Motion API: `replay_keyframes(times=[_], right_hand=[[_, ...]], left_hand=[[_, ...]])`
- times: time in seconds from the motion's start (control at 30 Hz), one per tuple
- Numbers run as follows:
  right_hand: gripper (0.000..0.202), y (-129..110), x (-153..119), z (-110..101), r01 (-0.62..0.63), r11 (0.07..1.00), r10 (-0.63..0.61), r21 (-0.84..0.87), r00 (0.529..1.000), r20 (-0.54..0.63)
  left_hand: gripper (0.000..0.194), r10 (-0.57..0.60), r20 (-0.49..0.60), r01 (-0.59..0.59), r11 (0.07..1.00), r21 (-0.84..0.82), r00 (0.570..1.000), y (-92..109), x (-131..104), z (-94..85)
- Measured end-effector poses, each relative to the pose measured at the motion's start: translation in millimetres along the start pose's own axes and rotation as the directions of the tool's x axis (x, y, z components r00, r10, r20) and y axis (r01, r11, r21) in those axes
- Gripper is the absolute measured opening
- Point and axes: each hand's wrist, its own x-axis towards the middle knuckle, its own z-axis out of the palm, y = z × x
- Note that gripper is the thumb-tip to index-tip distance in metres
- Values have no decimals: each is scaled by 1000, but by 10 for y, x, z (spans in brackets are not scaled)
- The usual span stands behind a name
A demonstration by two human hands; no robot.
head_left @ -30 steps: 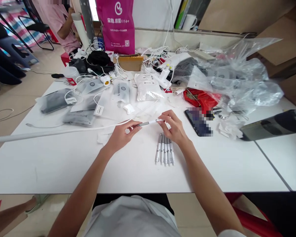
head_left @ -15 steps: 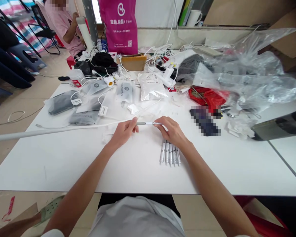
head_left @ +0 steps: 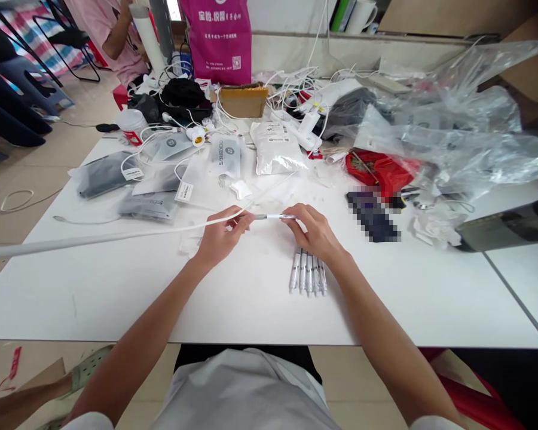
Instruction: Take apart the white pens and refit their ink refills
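Observation:
A slim white and silver pen (head_left: 272, 217) is held level above the white table (head_left: 246, 298), stretched between my two hands. My left hand (head_left: 222, 234) pinches its grey end. My right hand (head_left: 312, 232) grips the shiny other end between thumb and fingers. Several white pens (head_left: 308, 276) lie side by side in a row just below my right hand, their upper ends hidden by it. A white cable (head_left: 161, 232) passes in front of my left hand from the left edge.
Packaged dark items (head_left: 105, 174), a white pouch (head_left: 278, 149) and tangled cables (head_left: 296, 95) crowd the back. On the right are a red bag (head_left: 383, 173), crumpled tissue (head_left: 437, 230) and clear plastic (head_left: 466, 131). A person in pink (head_left: 112, 36) is at the back left.
The view has shifted slightly, so table items sit a little higher in the picture. Both hands still hold the pen, its grey end now deeper in the left fingers.

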Motion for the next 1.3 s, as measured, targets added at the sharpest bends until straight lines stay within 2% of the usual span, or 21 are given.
replay_keyframes(times=[0.07, 0.2, 0.23, 0.33, 0.37, 0.43, 0.57, 0.7, 0.87, 0.93, 1.03, 1.17, 1.3], right_hand=[[12, 0, -3, -4, -1, 1000, 1, 2, 1000, 2], [15, -12, 1, -17, -28, 1000, 28, 0, 999, 26], [15, -14, 3, -19, -35, 999, 35, 1, 999, 31], [16, -16, 6, -26, -34, 999, 34, 5, 999, 29], [15, -14, 5, -28, -31, 1000, 31, 3, 999, 25], [15, -7, 4, -32, -26, 1000, 27, -8, 999, 23], [19, 9, 8, -37, 0, 999, 2, -33, 999, 38], [33, -8, 27, -26, 75, 985, -53, -154, 988, 144], [21, -73, 40, 29, 63, 969, 1, -240, 967, 255], [27, -93, 41, 43, 57, 974, 4, -220, 963, 270], [42, -111, 45, 42, 66, 967, 7, -244, 958, 287], [23, -91, 48, 11, 46, 940, 38, -338, 971, 238], [20, 12, 38, -70, 9, 928, 52, -372, 987, 154]], left_hand=[[47, -27, -2, 27, 999, 40, 1000, 10, -4, -2], [39, 49, -1, -49, 997, 54, 999, 27, -13, 8], [38, 46, -3, -46, 998, 52, 999, 32, -16, 9], [48, -7, -21, 9, 997, 73, 1000, 39, -20, 8], [46, -9, -21, 10, 997, 80, 1000, 38, -19, 7], [38, 14, 3, -14, 997, 70, 1000, 36, -16, 9], [34, 20, 77, -20, 1000, -4, 997, 42, -19, 23], [31, 32, 92, -42, 993, 108, 995, 48, -26, 20], [30, 6, 187, -40, 983, 178, 982, 22, -45, 37], [34, -9, 212, -27, 986, 165, 977, 14, -51, 44], [36, -24, 194, -12, 983, 183, 981, 7, -47, 38], [37, -10, 196, -28, 982, 188, 980, 3, -36, 11], [35, 17, 173, -51, 980, 193, 985, 10, -20, -31]])
